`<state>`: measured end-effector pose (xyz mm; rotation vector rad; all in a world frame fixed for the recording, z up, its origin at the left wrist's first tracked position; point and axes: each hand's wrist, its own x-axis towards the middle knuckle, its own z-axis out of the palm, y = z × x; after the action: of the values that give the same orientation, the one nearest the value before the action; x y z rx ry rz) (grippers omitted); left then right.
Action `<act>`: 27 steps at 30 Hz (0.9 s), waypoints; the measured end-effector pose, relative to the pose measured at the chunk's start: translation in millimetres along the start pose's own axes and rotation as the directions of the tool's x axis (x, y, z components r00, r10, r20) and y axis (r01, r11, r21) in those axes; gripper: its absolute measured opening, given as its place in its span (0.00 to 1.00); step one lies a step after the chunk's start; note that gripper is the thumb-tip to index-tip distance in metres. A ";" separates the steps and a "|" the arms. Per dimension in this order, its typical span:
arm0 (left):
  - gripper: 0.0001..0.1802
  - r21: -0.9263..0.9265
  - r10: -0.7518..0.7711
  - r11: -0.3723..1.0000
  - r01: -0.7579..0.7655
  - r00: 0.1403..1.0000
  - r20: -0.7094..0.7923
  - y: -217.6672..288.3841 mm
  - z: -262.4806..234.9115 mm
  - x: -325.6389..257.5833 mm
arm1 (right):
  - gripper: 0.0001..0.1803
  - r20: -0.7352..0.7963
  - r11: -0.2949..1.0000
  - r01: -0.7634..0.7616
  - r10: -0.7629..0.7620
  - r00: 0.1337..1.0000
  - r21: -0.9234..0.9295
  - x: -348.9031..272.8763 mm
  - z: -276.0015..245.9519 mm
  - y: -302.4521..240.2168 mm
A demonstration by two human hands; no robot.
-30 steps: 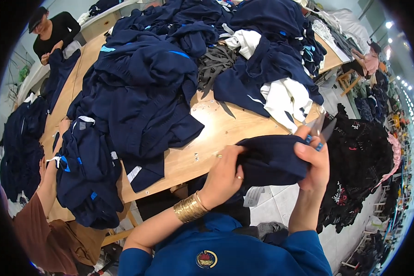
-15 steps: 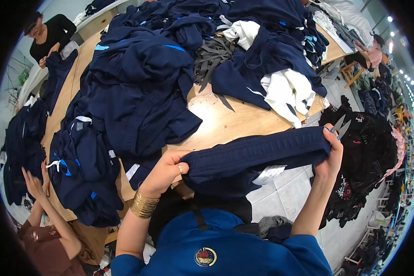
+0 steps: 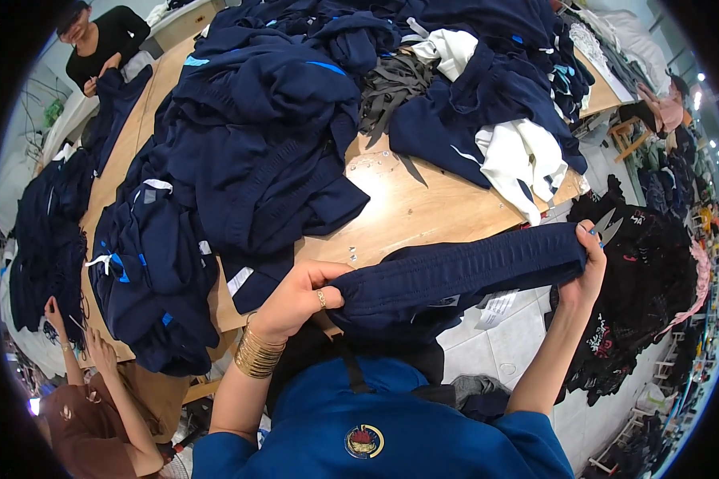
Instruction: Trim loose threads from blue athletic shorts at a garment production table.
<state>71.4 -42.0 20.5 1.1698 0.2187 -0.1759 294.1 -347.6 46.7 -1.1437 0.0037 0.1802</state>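
I hold a navy garment (image 3: 455, 275) stretched out by its ribbed waistband in front of my chest. My left hand (image 3: 299, 297), with a ring and gold bangles on the wrist, grips the band's left end. My right hand (image 3: 587, 267) grips the right end and also holds small thread snips (image 3: 609, 227). White tags (image 3: 495, 307) hang from the inside of the band. The garment hangs over the near edge of the wooden table (image 3: 423, 203).
Heaps of navy clothes (image 3: 256, 136) cover the table, with white pieces (image 3: 519, 160) and grey strips (image 3: 391, 84) among them. One person (image 3: 96, 40) works at the far left corner, another (image 3: 88, 399) at my near left. Black garments (image 3: 639, 295) pile up on the right.
I have pulled the bunched garment open between my hands: my left hand moved left along the waistband and the band now stretches wide and level. My view shifted slightly toward the table.
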 end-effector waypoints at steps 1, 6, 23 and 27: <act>0.21 -0.001 -0.001 1.000 0.001 1.000 0.000 0.2 -0.7 1.2 | 0.03 0.000 1.000 -0.001 0.001 1.000 -0.001 1.5 0.1 0.5; 0.22 -0.054 0.003 0.999 -0.004 1.000 -0.024 5.4 -1.3 -3.6 | 0.03 0.101 1.000 -0.013 0.015 0.995 -0.019 8.6 1.1 11.5; 0.14 0.626 0.598 0.610 -0.487 0.801 0.040 106.0 7.0 -23.1 | 0.12 0.558 0.023 0.621 -0.413 0.720 -0.784 33.5 81.8 14.4; 0.10 0.848 0.935 0.152 -0.508 0.353 0.044 178.6 0.7 -21.8 | 0.12 0.512 -0.144 0.651 -0.748 0.422 -0.746 73.5 133.5 -69.6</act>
<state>95.0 25.9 185.5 2.0560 -0.0631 1.1734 364.6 -244.3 158.2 -2.1314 -0.7834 -1.1044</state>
